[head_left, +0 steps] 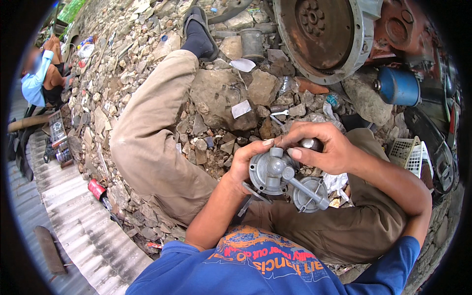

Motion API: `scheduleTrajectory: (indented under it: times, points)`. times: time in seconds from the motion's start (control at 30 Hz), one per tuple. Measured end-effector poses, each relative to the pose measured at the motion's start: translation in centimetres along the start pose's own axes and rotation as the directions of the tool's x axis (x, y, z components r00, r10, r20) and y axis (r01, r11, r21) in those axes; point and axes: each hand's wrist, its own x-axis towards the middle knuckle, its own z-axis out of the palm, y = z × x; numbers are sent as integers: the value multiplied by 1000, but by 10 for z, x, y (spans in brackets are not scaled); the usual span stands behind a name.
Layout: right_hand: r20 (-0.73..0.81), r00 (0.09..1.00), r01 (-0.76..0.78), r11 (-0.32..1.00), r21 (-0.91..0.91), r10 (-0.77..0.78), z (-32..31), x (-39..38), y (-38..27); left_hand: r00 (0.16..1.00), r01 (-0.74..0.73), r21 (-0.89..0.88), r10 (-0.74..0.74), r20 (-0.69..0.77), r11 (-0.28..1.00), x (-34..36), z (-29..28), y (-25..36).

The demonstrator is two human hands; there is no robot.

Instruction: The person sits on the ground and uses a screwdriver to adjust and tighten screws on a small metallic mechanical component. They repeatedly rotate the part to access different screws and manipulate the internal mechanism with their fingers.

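Note:
Over my lap I hold a grey cast-metal engine part (268, 172), pump-like, with a round flanged housing and a short tube slanting toward a second, smaller round cover (310, 193). My left hand (242, 162) wraps round its left side, thumb on the upper edge. At the top, my right hand (322, 146) is curled, with its thumb and fingertips pinching at the part's upper port. A rounded shiny metal piece (311, 143) shows under the right palm; whether that hand holds it or it belongs to the part, I cannot tell.
An open-end wrench (280, 113) lies on the rubble ahead. Beyond are a large flywheel housing (322, 34), a reddish engine block (403, 29) and a blue canister (399, 86). A cream plastic basket (405, 151) stands right. Corrugated sheets (73, 206) lie left; another person (39, 78) sits far left.

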Motion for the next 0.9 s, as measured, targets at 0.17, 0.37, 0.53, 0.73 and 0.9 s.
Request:
scheduleTrajectory:
  times: [0.17,0.37,0.53,0.73,0.9]
  points:
    - [19,998,-62,998,4,62,-4,-2,4,999,-24,-20,25,22,999,-1,-4,1]
    - [12,1000,-14,999,-30,14,-4,0,1,998,-31,-22,32,61,999,-1,-5,2]
    - [14,1000,-11,998,-63,11,-5,1,-6,996,-10,-60,16,87,998,0,-12,1]
    - [17,1000,2,998,-61,-1,-7,0,-3,999,-30,-52,32,36,998,0,-5,2]
    - [7,995,-96,995,4,96,-7,1,-8,992,2,-103,11,129,995,0,-6,2]
